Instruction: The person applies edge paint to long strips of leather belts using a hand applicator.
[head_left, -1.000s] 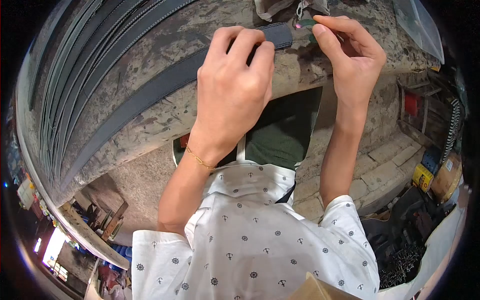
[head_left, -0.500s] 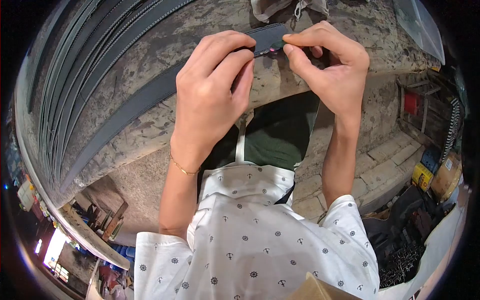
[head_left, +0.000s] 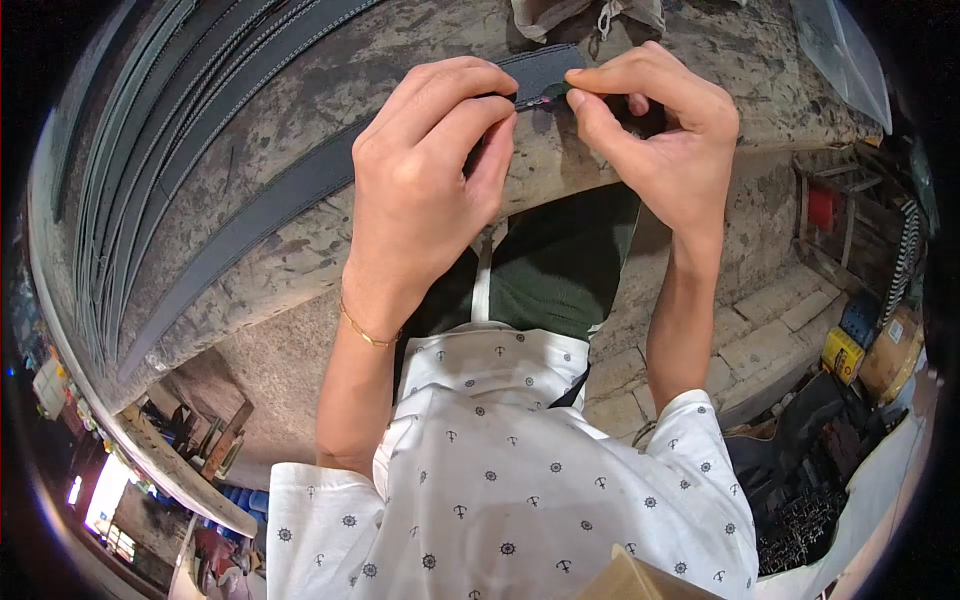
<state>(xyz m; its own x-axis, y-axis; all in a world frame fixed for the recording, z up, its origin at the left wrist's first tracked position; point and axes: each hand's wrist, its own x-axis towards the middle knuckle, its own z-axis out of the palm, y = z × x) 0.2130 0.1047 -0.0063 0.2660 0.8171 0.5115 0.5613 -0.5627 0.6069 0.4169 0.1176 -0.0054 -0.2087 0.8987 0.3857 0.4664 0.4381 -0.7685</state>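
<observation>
A long dark grey strap (head_left: 262,208) with stitched edges curves across the bench, passes behind my left hand and ends near my right fingertips. My left hand (head_left: 430,150) is closed, thumb and fingers curled together at the strap's near edge; what they grip is hidden. In my right hand (head_left: 665,125), thumb and forefinger pinch a small dark green thing (head_left: 562,91) beside the strap's end. Between the two sets of fingertips shows a slim dark piece with a pinkish spot (head_left: 543,101), too small to make out.
More dark stitched straps (head_left: 150,130) lie along the left of the stained bench (head_left: 310,110). A pale cloth bag (head_left: 585,15) sits at the back, with a clear plastic sheet (head_left: 845,60) at far right. Below right are a yellow box (head_left: 843,355) and a wooden stool (head_left: 835,205).
My left fingertips have shifted slightly right, towards my right hand, and less of the slim piece shows between them. My right hand keeps its pinch almost unmoved.
</observation>
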